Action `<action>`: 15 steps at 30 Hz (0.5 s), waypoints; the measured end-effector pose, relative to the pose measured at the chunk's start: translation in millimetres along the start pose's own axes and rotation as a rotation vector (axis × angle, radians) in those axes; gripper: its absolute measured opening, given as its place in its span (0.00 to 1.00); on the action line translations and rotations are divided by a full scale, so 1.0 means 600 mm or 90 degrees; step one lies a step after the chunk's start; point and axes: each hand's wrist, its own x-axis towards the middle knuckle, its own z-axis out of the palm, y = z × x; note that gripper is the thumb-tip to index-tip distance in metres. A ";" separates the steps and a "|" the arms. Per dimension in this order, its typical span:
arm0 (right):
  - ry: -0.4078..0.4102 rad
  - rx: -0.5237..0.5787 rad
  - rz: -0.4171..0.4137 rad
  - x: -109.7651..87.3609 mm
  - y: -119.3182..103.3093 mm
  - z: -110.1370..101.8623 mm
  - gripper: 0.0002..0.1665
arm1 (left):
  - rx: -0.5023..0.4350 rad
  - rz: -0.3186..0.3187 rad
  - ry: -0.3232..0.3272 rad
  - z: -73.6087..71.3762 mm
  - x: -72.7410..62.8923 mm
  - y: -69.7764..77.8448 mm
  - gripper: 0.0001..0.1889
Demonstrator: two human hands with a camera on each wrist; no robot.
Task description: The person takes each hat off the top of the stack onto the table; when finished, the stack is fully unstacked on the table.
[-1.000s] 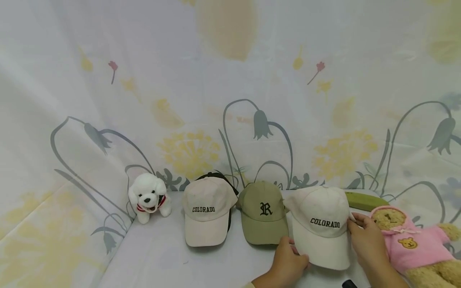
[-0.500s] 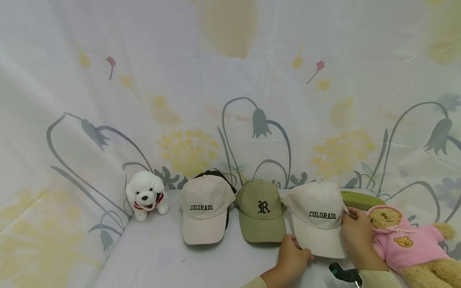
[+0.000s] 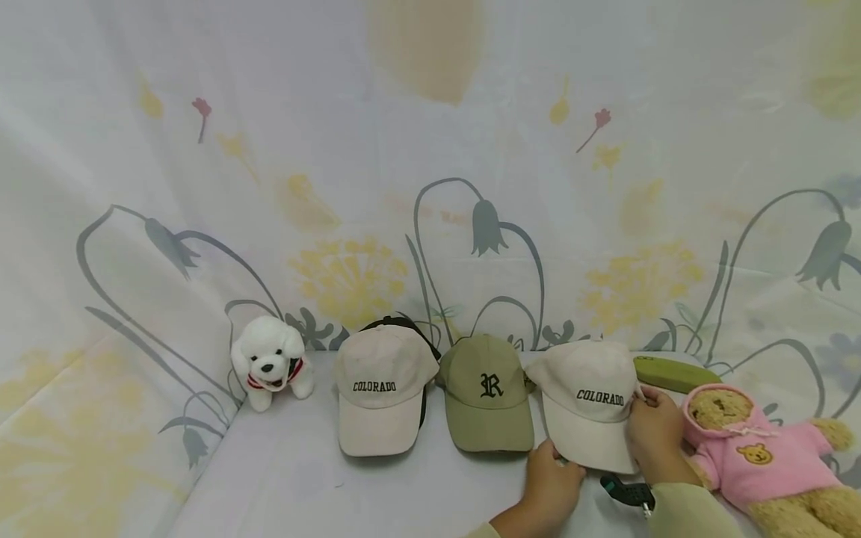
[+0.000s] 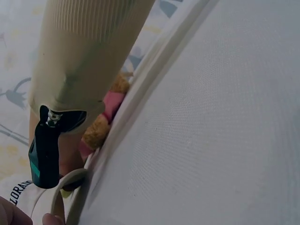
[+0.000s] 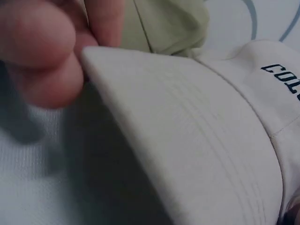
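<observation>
A cream baseball cap [image 3: 587,441] lettered COLORADO faces forward at the right end of a row of caps in the head view. My left hand [image 3: 554,478] pinches the left edge of its brim, and its fingers [image 5: 40,42] show at that brim corner in the right wrist view. At the cap's other side, my right hand [image 3: 658,432] grips the lower edge beside the brim. Beside it stands an olive cap [image 3: 489,426] with a black letter R. In the left wrist view the brim looks raised off the cloth, and most of my right hand is hidden.
Left of the olive cap, a pale COLORADO cap [image 3: 378,430] overlaps a black cap [image 3: 401,321]. A white toy dog [image 3: 272,355] stands far left. A teddy bear [image 3: 767,463] in pink lies right, near a long green object [image 3: 676,375]. Patterned cloth [image 3: 430,149] hangs behind.
Both hands have shifted the cream cap slightly back and left, its brim coming lower toward the cloth. My right sleeve and the black wrist mount have come into view.
</observation>
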 end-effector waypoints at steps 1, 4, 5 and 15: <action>0.000 0.002 0.001 0.002 0.001 0.002 0.24 | -0.010 -0.004 -0.003 -0.001 -0.001 0.001 0.14; -0.002 0.004 0.006 0.007 0.004 0.005 0.24 | -0.028 -0.017 -0.012 -0.006 -0.005 0.006 0.14; -0.003 0.004 0.007 0.009 0.005 0.006 0.24 | -0.027 -0.022 -0.016 -0.008 -0.006 0.008 0.15; -0.013 -0.022 -0.007 0.039 0.026 0.004 0.23 | 0.002 -0.109 -0.065 -0.022 -0.002 0.010 0.29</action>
